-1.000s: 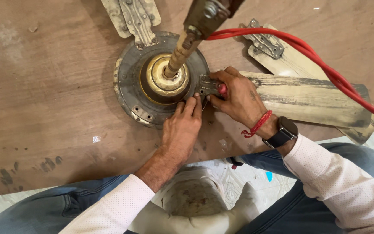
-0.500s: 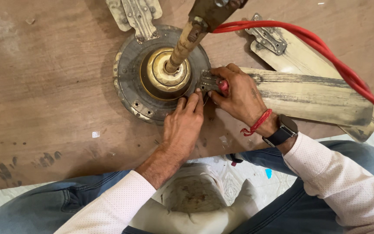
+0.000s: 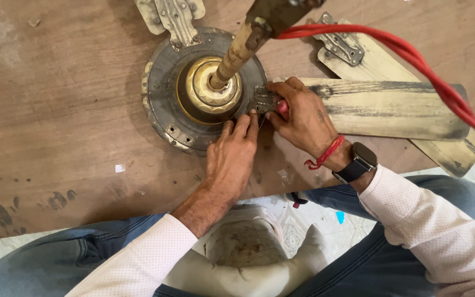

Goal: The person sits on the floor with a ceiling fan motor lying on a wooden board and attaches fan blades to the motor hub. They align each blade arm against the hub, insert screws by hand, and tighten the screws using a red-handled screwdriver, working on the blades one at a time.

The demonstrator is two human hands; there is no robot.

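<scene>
The left hand (image 3: 232, 157) lies flat, fingers pressed on the rim of the motor (image 3: 163, 96). Just beside it, the right hand (image 3: 300, 115) pinches a red-handled tool (image 3: 282, 106) against the blade bracket (image 3: 265, 99). Beyond lie the blade (image 3: 386, 107) and the red cable (image 3: 413, 55).

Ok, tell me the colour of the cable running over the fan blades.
Red; the cable shows best in the head view.
</scene>
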